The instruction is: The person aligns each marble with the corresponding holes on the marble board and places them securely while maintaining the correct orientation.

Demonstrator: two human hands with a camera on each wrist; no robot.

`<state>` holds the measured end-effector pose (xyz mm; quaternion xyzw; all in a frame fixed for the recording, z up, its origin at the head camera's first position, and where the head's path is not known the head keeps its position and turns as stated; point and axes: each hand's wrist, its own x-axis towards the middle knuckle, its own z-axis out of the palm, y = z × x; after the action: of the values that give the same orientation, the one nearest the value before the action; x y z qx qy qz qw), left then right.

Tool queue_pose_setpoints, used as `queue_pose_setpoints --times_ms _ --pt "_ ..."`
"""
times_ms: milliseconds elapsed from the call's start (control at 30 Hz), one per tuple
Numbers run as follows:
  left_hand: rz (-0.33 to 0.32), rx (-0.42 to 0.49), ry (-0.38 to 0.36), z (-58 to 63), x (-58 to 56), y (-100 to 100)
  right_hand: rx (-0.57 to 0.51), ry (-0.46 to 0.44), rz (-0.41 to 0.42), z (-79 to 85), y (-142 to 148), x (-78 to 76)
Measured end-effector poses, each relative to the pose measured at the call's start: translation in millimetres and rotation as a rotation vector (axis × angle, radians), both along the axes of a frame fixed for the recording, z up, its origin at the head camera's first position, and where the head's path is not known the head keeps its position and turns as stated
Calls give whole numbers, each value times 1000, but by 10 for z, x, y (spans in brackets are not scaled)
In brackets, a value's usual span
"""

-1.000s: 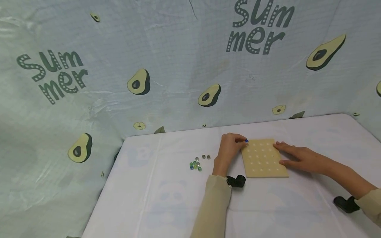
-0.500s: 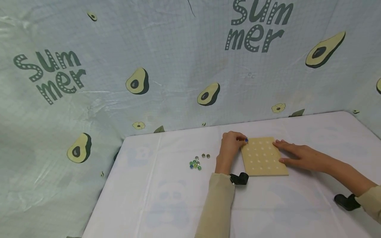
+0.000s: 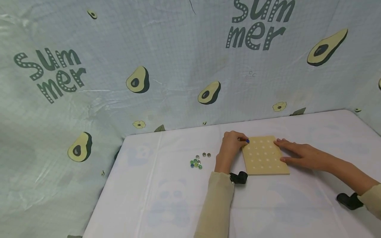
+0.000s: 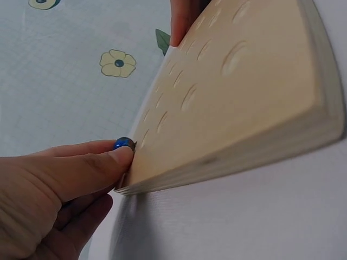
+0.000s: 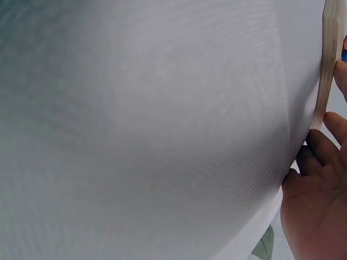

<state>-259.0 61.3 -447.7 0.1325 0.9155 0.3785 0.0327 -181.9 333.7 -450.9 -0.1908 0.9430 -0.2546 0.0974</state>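
Note:
A square wooden board (image 3: 266,158) with rows of shallow round dimples lies on the table. At its far left corner my left hand (image 3: 229,150) pinches a blue marble (image 3: 247,141) between thumb and forefinger. Close up in the left wrist view, the marble (image 4: 124,143) sits at the edge of the board (image 4: 227,103); whether it rests in a dimple is hidden by the fingers. My right hand (image 3: 306,155), fingers extended, touches the board's right edge. The right wrist view catches the side of the board (image 5: 329,59) beside that hand (image 5: 314,203).
Left of the board, several loose glass marbles (image 3: 195,164) in green, clear and blue lie on the white cloth (image 3: 166,198). A couple of greyish marbles (image 3: 206,154) are slightly apart from them. Behind the table hangs a pale sheet (image 3: 172,66) printed with avocados.
Both hands keep nearly the same places at the board, the blue marble still pinched at the corner. The left forearm has shifted slightly right, and the head view has tilted a little.

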Motion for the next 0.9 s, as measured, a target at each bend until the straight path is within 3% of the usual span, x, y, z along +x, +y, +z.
queue_pose_setpoints --times_ms 167,400,633,767,900 --pt "-31 -46 -27 32 15 -21 9 -17 5 3 -19 26" --pt "-63 -84 -15 104 25 -24 147 111 64 21 -54 16" --pt "-147 -169 3 192 -16 -72 144 129 94 51 -47 -18" --pt "-218 -243 6 288 -37 -183 144 114 98 64 -47 -27" --pt "-277 -341 26 413 -56 -415 144 101 96 66 -45 -11"
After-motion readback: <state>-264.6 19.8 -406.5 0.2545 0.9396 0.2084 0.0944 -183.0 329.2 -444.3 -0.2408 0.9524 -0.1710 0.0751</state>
